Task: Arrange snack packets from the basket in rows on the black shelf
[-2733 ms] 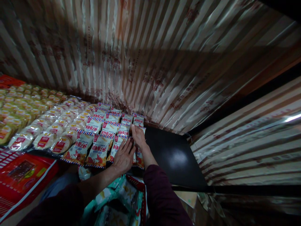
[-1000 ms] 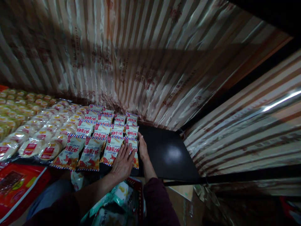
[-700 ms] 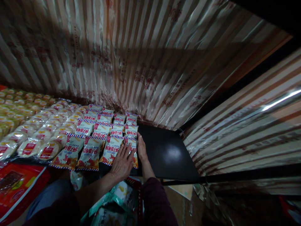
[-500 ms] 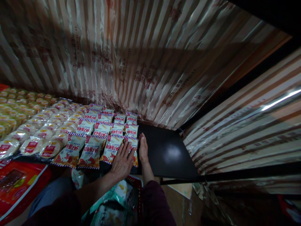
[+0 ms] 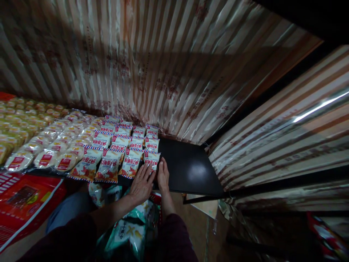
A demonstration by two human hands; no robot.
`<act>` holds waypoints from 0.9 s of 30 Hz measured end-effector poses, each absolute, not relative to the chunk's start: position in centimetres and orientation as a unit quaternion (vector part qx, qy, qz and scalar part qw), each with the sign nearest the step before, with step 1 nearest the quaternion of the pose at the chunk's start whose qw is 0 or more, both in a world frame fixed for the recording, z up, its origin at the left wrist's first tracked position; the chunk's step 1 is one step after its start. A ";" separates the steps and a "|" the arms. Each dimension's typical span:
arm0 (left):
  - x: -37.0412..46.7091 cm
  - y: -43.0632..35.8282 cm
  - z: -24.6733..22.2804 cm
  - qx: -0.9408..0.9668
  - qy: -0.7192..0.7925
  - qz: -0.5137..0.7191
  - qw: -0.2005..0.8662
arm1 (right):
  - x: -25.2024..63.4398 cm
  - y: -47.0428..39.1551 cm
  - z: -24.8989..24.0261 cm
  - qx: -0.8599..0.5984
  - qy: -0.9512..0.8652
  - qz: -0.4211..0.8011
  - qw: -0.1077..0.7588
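Observation:
Rows of small white-and-orange snack bags with striped ends lie on a black shelf [image 5: 188,171]. My left hand [image 5: 141,183] rests with spread fingers over the lower part of the front right snack bag [image 5: 152,158]. Against that bag's right side stands my right hand [image 5: 163,176], fingers stretched out and upright, palm facing left. Left of my left hand is another snack bag [image 5: 131,162] in the front row. Farther left in this row lie a snack bag [image 5: 109,165] and one more snack bag [image 5: 86,162].
Round wrapped crackers [image 5: 45,158] fill the shelf's left part, with yellow-packed items [image 5: 16,127] beyond. Below the shelf edge are a red basket [image 5: 8,214] and green snack bags [image 5: 128,236]. Striped plastic sheeting [image 5: 174,65] hangs behind and at the right.
The view has shifted slightly. My left hand has slid down to the lower end of the front right bag. My right hand stays along its side.

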State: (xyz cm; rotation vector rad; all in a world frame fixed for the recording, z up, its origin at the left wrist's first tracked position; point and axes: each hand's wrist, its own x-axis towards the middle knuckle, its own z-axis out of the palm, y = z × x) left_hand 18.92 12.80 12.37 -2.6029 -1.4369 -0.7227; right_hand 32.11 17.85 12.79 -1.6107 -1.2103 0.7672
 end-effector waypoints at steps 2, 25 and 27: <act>19.0 12.8 12.3 -0.849 -0.470 -0.238 0.040 | 32.1 17.7 12.7 -0.663 -0.500 0.310 0.464; 10.8 2.5 10.5 -0.787 -0.567 -0.245 -0.002 | 21.8 5.7 12.8 -0.533 -0.676 0.260 0.438; 9.5 2.1 10.3 -0.771 -0.591 -0.237 -0.004 | 20.4 5.7 12.0 -0.530 -0.688 0.276 0.412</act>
